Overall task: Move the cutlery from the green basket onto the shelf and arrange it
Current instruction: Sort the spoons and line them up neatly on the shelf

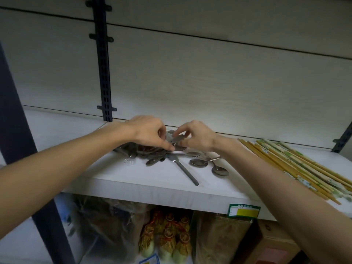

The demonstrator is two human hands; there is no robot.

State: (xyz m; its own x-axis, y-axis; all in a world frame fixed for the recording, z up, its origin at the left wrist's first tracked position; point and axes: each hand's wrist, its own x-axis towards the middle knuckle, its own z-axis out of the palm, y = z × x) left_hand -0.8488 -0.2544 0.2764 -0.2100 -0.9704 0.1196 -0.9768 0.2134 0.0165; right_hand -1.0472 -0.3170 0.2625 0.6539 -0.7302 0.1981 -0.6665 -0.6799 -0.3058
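Observation:
A pile of metal spoons (144, 150) lies on the white shelf (133, 180), partly in clear wrapping. My left hand (147, 133) reaches over the pile with fingers curled down onto the spoons. My right hand (198, 136) pinches one spoon (178, 138) held just above the pile. A fork (183, 168) lies with its handle pointing toward the shelf's front edge. Two loose spoons (199, 162) (220, 170) lie to the right of the fork. The green basket is not in view.
Several packs of long wooden chopsticks (297, 164) lie on the shelf's right part. A black slotted upright (103, 73) runs up the back wall. A price tag (243, 211) sits on the shelf's front edge. Bagged goods (167, 239) fill the shelf below.

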